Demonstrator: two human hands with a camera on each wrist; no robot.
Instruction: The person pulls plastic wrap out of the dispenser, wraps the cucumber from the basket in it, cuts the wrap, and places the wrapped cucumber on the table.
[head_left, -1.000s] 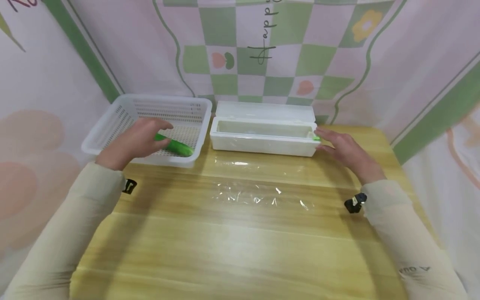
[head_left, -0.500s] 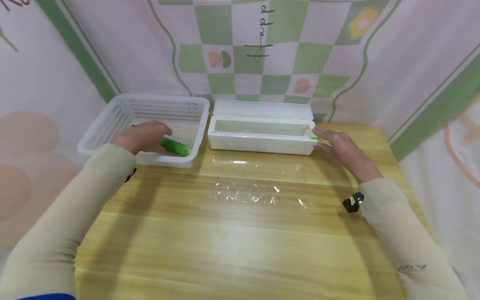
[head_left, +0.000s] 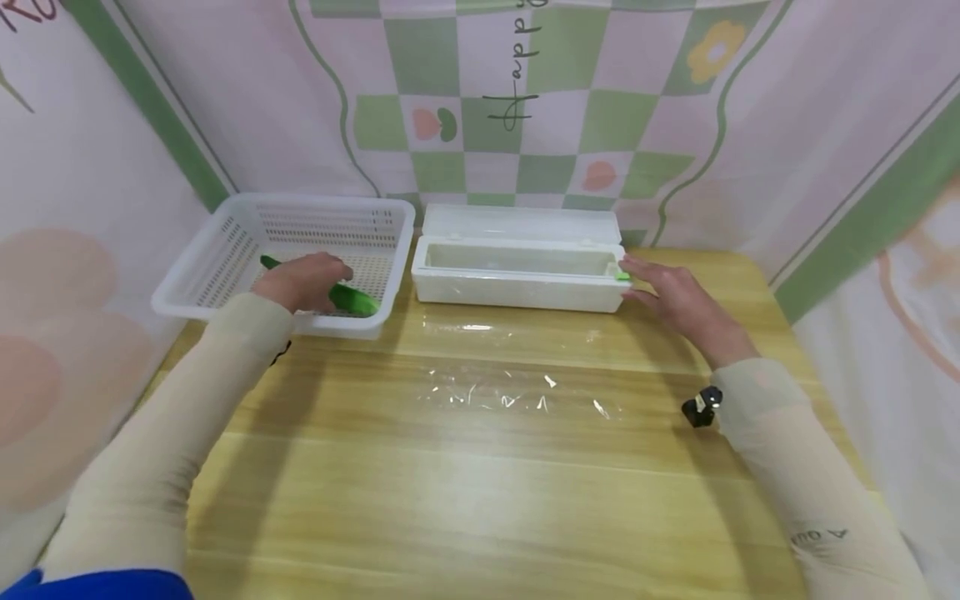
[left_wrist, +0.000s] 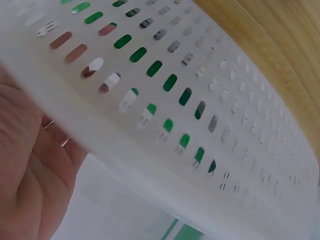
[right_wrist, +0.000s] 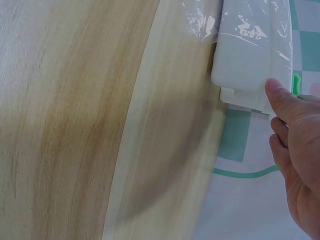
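A green cucumber (head_left: 354, 301) lies slantwise in the white slotted basket (head_left: 405, 250). My left hand (head_left: 302, 282) reaches over its middle, thumb on the near side and fingers on the far side, gripping it. Through the basket's slots in the left wrist view, green cucumber (left_wrist: 154, 68) and some skin show; the fingertips are mostly hidden. At the right end of the white cling film dispenser (head_left: 517, 290), my right hand (head_left: 678, 304) touches the box with fairly straight fingers. Its thumb rests on the corner, close to the green slider (right_wrist: 297, 84).
Behind the dispenser, its lid (head_left: 521, 222) is raised. A sheet of clear cling film (head_left: 510, 392) spreads from the front of the box over the wooden table (head_left: 480, 500). A printed curtain (head_left: 555, 75) hangs around the table's back and sides.
My left hand has gone down and slightly right onto the cucumber, its fingers closing around it. The right hand has stayed at the dispenser's end.
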